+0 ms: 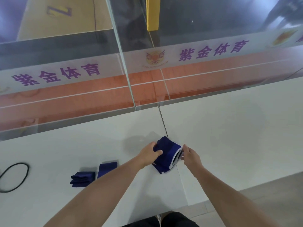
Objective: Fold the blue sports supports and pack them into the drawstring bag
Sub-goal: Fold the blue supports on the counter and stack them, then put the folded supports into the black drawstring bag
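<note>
A dark blue sports support [168, 150] with a white inner lining is held above the white table [229, 131], just over the seam between two tabletops. My left hand [151, 153] grips its left side with fingers curled over the fabric. My right hand [190, 155] pinches the white-edged right end. Two more blue supports lie on the table to the left: a folded one [82, 178] and a flat one [107, 169] beside it. No drawstring bag can be made out.
A black cord loop [14, 176] lies at the far left of the table. A glass barrier [131, 66] with purple lettering stands along the table's far edge. The table's near edge drops to the floor at bottom right.
</note>
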The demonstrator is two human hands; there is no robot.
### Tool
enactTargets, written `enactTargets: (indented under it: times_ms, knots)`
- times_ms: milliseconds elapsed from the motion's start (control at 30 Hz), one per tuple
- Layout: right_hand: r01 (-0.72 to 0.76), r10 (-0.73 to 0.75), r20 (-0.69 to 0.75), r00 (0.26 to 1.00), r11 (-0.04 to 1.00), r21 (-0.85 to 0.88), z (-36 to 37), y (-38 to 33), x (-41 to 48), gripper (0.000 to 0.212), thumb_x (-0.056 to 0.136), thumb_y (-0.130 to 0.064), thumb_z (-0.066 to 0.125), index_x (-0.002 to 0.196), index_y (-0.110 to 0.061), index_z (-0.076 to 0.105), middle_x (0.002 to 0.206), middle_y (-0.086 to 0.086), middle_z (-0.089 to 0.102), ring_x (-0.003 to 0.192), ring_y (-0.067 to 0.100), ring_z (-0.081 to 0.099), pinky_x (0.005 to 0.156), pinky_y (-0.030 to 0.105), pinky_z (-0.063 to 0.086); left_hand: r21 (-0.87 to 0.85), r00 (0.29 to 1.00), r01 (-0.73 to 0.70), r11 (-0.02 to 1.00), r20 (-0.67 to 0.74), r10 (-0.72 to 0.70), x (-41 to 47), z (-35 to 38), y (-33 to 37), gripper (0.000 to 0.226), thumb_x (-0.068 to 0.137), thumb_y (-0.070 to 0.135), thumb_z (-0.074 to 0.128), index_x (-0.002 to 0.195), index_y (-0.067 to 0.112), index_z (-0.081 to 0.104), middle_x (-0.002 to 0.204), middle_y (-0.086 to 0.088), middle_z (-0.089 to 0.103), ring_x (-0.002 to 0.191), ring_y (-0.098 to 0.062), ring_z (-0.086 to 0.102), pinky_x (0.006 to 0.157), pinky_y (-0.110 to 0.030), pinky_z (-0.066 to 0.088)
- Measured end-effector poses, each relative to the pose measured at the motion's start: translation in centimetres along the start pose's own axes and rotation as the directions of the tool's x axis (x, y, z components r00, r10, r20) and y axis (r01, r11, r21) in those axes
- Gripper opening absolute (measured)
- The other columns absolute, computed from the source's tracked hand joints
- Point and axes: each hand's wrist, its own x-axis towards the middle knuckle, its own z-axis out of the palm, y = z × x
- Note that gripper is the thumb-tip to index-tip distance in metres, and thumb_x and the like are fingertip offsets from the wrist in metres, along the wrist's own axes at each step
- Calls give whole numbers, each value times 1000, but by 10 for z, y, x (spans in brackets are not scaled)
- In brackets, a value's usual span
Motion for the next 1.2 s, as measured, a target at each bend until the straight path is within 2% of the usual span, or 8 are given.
enactTargets:
  times_ms: [100, 167, 500, 633, 733, 800, 933, 1200]
  knots:
    - [-13, 16, 28, 999, 996, -85, 2, 7, 3, 44, 102, -46, 34, 105, -14, 63, 99, 8, 67, 92, 26, 65, 80, 42, 53, 476, 984, 28, 879, -170, 60, 13, 5, -20, 41, 93, 38, 57, 129, 17, 52, 123, -4, 59, 109, -23, 56, 92, -38, 50]
    - [16, -2, 76, 997, 983, -181, 7, 9, 2, 39, 98, -49, 43, 116, -18, 59, 101, 4, 67, 89, 22, 65, 69, 32, 51, 580, 967, 64, 812, -239, 94, 15, 8, -27, 49, 94, 42, 56, 135, 16, 48, 131, -7, 50, 122, -29, 45, 98, -41, 45]
    - [-16, 36, 99, 994, 981, -194, 30, 15, 9, 20, 88, -30, 53, 102, -17, 58, 98, 4, 70, 84, 23, 68, 84, 43, 59, 259, 992, 77, 963, -121, -46, 32, 18, -29, 28, 76, 26, 66, 97, 8, 63, 86, -2, 66, 77, -19, 63, 67, -32, 51]
    - [179, -131, 149, 980, 910, -375, 15, 5, 1, 75, 88, -36, 59, 152, -25, 22, 140, 10, 48, 111, 25, 54, 88, 35, 51, 264, 993, -44, 964, -94, 71, 13, 14, -16, 19, 76, 21, 66, 93, 16, 60, 83, 1, 66, 76, -18, 65, 57, -25, 46]
    - [459, -345, 302, 889, 659, -596, 7, -21, -9, 88, 85, -45, 63, 154, -38, 10, 163, 4, 14, 146, 30, 22, 114, 47, 30, 364, 983, -130, 922, -77, 169, -16, 2, 0, 11, 74, 22, 63, 84, 24, 58, 77, 5, 65, 74, -19, 65, 58, -28, 49]
    - [598, -369, 470, 801, 530, -602, 8, -52, -25, 73, 81, -44, 65, 146, -35, 33, 160, 5, 25, 144, 29, 29, 112, 47, 32, 444, 971, -168, 880, -79, 225, -44, -9, 14, 16, 76, 18, 61, 72, 31, 53, 69, 10, 61, 65, -12, 61, 53, -21, 42]
    - [688, -312, 655, 688, 566, -454, 27, -103, -61, 42, 75, -37, 75, 111, -21, 60, 104, 3, 69, 94, 21, 65, 85, 39, 55, 494, 951, -130, 860, -184, 249, -106, -46, 14, 29, 74, 15, 60, 60, 35, 47, 57, 15, 56, 51, -1, 53, 47, -12, 31]
    - [865, -391, 804, 448, 416, -280, 152, -153, -145, 43, 80, -21, 80, 120, -16, 64, 112, 4, 71, 99, 21, 66, 88, 36, 55, 357, 842, -74, 931, -477, 250, -241, -144, -67, 16, 81, 20, 66, 92, 30, 60, 84, 13, 64, 71, 1, 63, 56, -15, 45]
